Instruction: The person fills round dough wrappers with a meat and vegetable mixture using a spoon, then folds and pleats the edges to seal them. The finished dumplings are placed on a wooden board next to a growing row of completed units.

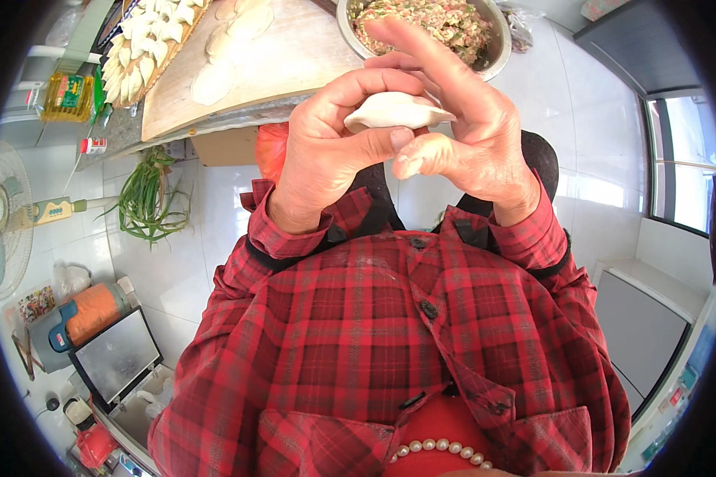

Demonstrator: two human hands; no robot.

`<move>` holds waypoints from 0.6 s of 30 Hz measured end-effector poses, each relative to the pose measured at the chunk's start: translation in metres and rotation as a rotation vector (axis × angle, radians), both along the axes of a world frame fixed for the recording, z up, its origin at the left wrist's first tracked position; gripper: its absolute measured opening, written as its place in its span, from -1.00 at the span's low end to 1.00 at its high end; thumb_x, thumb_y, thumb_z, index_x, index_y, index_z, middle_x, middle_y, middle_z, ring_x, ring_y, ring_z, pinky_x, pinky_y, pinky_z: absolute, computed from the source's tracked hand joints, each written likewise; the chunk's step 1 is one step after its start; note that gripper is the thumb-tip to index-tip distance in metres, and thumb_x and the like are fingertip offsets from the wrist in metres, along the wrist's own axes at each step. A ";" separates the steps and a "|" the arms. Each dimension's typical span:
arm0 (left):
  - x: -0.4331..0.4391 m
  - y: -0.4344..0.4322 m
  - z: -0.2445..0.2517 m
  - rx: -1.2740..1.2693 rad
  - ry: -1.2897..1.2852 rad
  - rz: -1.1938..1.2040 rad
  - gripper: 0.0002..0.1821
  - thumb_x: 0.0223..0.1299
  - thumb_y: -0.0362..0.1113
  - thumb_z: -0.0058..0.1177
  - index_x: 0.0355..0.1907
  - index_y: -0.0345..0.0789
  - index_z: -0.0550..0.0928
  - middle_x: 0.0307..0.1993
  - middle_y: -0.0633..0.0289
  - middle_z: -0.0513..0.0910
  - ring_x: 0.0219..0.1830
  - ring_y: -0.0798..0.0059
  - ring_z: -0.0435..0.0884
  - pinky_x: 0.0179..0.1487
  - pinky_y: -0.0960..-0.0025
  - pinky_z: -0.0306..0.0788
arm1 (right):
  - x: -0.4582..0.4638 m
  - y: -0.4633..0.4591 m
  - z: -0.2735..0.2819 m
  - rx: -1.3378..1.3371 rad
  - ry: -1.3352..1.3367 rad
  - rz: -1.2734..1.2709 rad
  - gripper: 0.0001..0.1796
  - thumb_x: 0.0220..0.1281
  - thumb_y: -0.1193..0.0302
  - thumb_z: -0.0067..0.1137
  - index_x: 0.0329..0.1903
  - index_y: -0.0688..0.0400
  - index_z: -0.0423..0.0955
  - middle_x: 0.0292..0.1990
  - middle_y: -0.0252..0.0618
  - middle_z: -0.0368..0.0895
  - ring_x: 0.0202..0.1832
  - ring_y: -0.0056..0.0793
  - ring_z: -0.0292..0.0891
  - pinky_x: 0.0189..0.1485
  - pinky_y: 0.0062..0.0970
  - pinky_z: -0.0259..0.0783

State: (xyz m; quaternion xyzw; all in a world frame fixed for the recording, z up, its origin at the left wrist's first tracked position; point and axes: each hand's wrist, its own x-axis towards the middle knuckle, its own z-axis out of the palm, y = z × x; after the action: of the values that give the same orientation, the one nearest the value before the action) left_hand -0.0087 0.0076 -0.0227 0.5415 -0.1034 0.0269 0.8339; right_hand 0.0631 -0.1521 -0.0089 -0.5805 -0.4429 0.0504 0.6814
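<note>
A folded dumpling [397, 112] of pale dough sits in my left hand [340, 131], between the thumb below and the curled fingers above. My right hand [468, 125] is at the dumpling's right end, its thumb, smeared with flour, close to my left thumb and its fingers raised and spread. Beyond the hands stands a metal bowl [501, 50] of chopped filling [435, 27]. Several round dough wrappers [212, 82] lie on a wooden board [286, 62]. At the upper left, finished dumplings [149, 36] stand in rows on a woven tray [176, 53].
An oil bottle [68, 95] and a small red-capped bottle [93, 145] are at the left. Green onions [152, 197] lie below the counter's edge, near an electric fan [3, 208]. A red plastic bag [272, 149] is under the board, left of my knees.
</note>
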 end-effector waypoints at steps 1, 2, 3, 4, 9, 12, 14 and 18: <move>0.002 0.001 -0.001 -0.020 -0.010 -0.019 -0.55 0.23 -0.52 0.18 0.18 -0.43 0.48 -0.04 0.19 0.64 0.00 0.53 0.62 0.06 0.46 0.53 | -0.001 0.001 0.000 0.016 0.050 -0.006 -0.46 0.17 0.25 0.31 0.14 0.30 0.55 0.31 0.07 0.38 0.16 -0.25 0.46 0.14 -0.33 0.43; 0.003 0.002 -0.002 -0.048 -0.015 -0.041 -0.55 0.24 -0.51 0.17 0.19 -0.42 0.48 -0.04 0.18 0.64 0.00 0.53 0.62 0.07 0.45 0.52 | -0.002 0.001 0.000 0.009 0.034 -0.020 -0.48 0.21 0.24 0.29 0.15 0.28 0.54 0.32 0.04 0.37 0.08 -0.34 0.49 0.05 -0.40 0.46; 0.005 0.002 -0.003 -0.094 -0.029 -0.059 -0.56 0.25 -0.50 0.17 0.19 -0.42 0.47 -0.04 0.17 0.64 0.00 0.51 0.62 0.06 0.43 0.53 | -0.002 0.001 0.000 0.014 0.051 -0.030 -0.50 0.25 0.24 0.26 0.17 0.26 0.54 0.33 0.00 0.37 0.00 -0.43 0.52 -0.04 -0.47 0.48; 0.006 0.002 -0.004 -0.149 -0.037 -0.078 -0.56 0.25 -0.49 0.17 0.19 -0.42 0.47 -0.03 0.16 0.63 0.00 0.50 0.62 0.06 0.42 0.53 | -0.002 0.001 0.001 -0.024 0.037 -0.001 -0.53 0.30 0.25 0.22 0.17 0.26 0.54 0.33 -0.01 0.37 -0.07 -0.50 0.52 -0.12 -0.53 0.47; 0.007 -0.001 -0.007 -0.285 -0.028 -0.138 -0.58 0.30 -0.46 0.12 0.19 -0.44 0.45 -0.02 0.13 0.62 -0.04 0.42 0.63 0.05 0.35 0.54 | -0.005 0.006 0.001 -0.065 -0.006 -0.048 -0.60 0.43 0.31 0.06 0.18 0.28 0.52 0.30 -0.06 0.43 -0.27 -0.69 0.44 -0.31 -0.67 0.37; 0.008 -0.001 -0.009 -0.348 0.024 -0.115 -0.58 0.32 -0.43 0.10 0.20 -0.45 0.43 -0.03 0.11 0.62 -0.07 0.36 0.63 0.05 0.32 0.53 | -0.009 0.009 0.001 -0.001 0.065 -0.119 -0.58 0.45 0.33 0.03 0.22 0.31 0.47 0.28 -0.05 0.44 -0.22 -0.66 0.46 -0.26 -0.65 0.40; 0.011 0.002 -0.012 -0.384 0.030 -0.132 -0.58 0.33 -0.41 0.09 0.21 -0.45 0.41 -0.04 0.09 0.62 -0.08 0.32 0.63 0.04 0.30 0.52 | -0.009 0.006 0.001 -0.052 0.078 -0.115 -0.54 0.44 0.34 0.04 0.27 0.32 0.41 0.27 -0.04 0.45 -0.18 -0.63 0.48 -0.22 -0.63 0.43; 0.014 0.003 -0.018 -0.484 -0.029 -0.247 -0.58 0.38 -0.40 0.02 0.24 -0.45 0.36 -0.07 0.06 0.62 -0.11 0.27 0.62 -0.01 0.28 0.53 | -0.003 0.000 -0.002 -0.109 0.071 -0.051 -0.43 0.40 0.33 0.10 0.39 0.25 0.29 0.26 -0.03 0.45 -0.07 -0.55 0.51 -0.15 -0.59 0.46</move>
State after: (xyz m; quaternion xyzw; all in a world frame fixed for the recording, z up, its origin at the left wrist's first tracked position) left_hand 0.0048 0.0103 -0.0407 0.3090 -0.1712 -0.0434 0.9345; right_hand 0.0597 -0.1519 -0.0113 -0.6256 -0.4003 0.0775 0.6651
